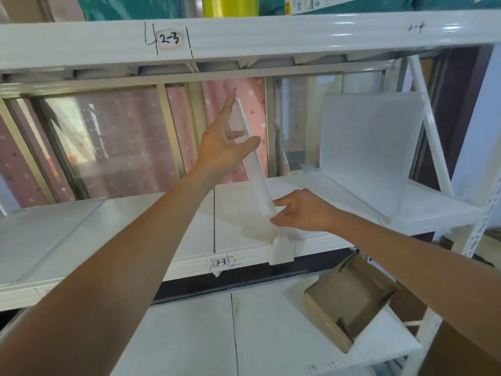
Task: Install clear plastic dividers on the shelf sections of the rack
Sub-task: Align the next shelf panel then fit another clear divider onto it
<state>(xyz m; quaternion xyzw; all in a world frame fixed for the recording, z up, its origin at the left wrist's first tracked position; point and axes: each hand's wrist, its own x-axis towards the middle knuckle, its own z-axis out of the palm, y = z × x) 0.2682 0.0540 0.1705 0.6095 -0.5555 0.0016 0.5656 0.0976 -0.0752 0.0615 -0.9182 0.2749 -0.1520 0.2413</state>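
A clear plastic divider (256,180) stands upright on the middle white shelf (108,226), seen almost edge-on, with its white foot clip (280,249) hooked over the shelf's front lip. My left hand (225,142) is up near the divider's top edge, thumb and fingers spread around it. My right hand (303,211) pinches the divider's lower front edge just above the clip. A second clear divider (366,147) stands further right on the same shelf.
The shelf front carries a "3-3" label (221,262); the beam above is marked "2-3" (169,39). An open cardboard box (349,297) lies on the lower shelf at the right. The rack's white upright (431,137) slants at the right end. A window is behind the rack.
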